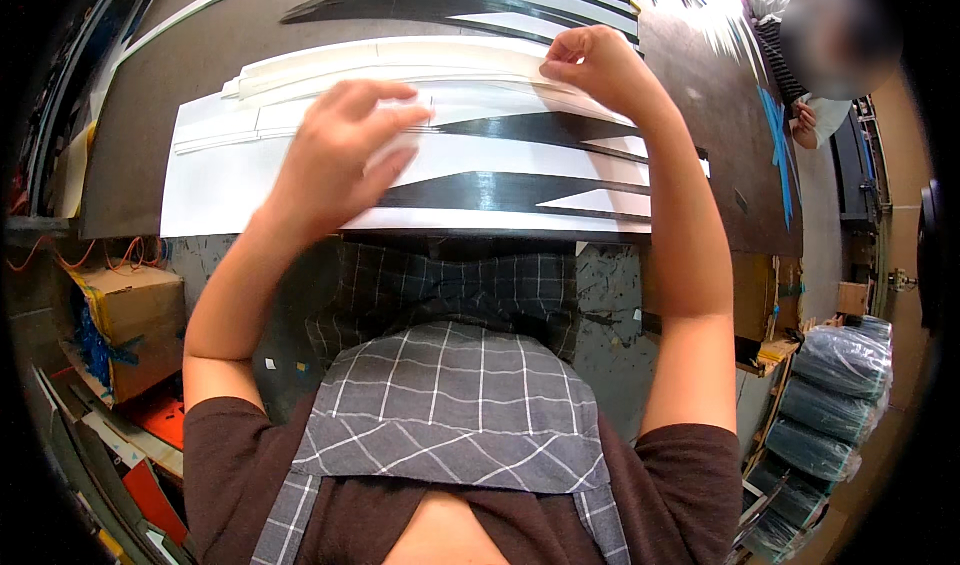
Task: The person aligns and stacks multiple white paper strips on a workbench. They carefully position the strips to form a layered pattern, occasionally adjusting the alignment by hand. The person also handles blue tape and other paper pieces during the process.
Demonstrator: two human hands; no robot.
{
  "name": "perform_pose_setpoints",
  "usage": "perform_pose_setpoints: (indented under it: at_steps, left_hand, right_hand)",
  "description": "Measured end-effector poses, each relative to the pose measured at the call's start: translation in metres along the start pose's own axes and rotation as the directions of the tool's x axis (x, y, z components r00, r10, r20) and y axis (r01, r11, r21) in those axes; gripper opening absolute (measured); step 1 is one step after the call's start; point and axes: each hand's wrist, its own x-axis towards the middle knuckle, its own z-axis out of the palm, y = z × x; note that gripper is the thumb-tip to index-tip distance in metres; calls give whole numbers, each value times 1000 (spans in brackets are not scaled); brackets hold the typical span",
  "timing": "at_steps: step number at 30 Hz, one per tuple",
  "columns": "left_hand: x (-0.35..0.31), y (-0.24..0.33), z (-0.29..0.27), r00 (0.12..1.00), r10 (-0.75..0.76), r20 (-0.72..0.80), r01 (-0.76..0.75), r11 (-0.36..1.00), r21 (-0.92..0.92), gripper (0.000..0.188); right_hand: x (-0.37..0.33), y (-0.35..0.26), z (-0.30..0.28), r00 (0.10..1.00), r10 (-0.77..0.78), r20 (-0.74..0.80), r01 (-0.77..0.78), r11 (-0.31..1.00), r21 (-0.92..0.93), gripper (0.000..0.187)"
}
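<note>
My left hand (350, 145) hovers over a white sheet (220, 185), its fingers apart and slightly blurred. Nothing shows between them. Higher and to the right, my right hand (605, 70) has thumb and fingertips pressed together above the right end of a stack of long, curved cream strips (390, 57). Whatever sits in that pinch, if anything, is too small to make out. Below the stack, black tapered pieces (470, 193) with pointed white gaps between them lie along the sheet. Narrow white strips (235, 137) rest left of my left hand.
More black tapered pieces (420, 0) lie along the far side of the dark table (125, 155). Blue tape strips (780, 160) run near its right edge. A co-worker's hand (803, 120) holds a pale sheet. A cardboard box (140, 310) and plastic-wrapped bundles (835, 365) flank me.
</note>
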Motion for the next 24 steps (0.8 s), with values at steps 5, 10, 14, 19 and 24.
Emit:
perform_pose_setpoints:
  at_steps: [5, 10, 14, 19, 24]
  left_hand:
    - [27, -49, -5, 997, 31, -74, -5, 945, 327, 71]
    - [41, -39, -46, 992, -38, 123, -20, 898, 439, 57]
    - [8, -46, -63, 955, -169, 242, 82, 940, 332, 42]
    - [-19, -38, -72, 947, -200, 250, 136, 958, 252, 40]
    - [-50, -49, -70, 946, -230, 229, 228, 973, 36, 49]
  right_hand:
    - [2, -10, -11, 987, -157, -32, 158, 987, 37, 22]
    - [-34, -73, 1, 909, -401, -109, 383, 911, -154, 19]
    - [-54, -101, 27, 824, -526, -213, 407, 810, -423, 36]
    - [-56, -113, 57, 787, -576, -219, 431, 769, -472, 43]
    - [-55, -132, 65, 919, -388, -66, 332, 855, -397, 64]
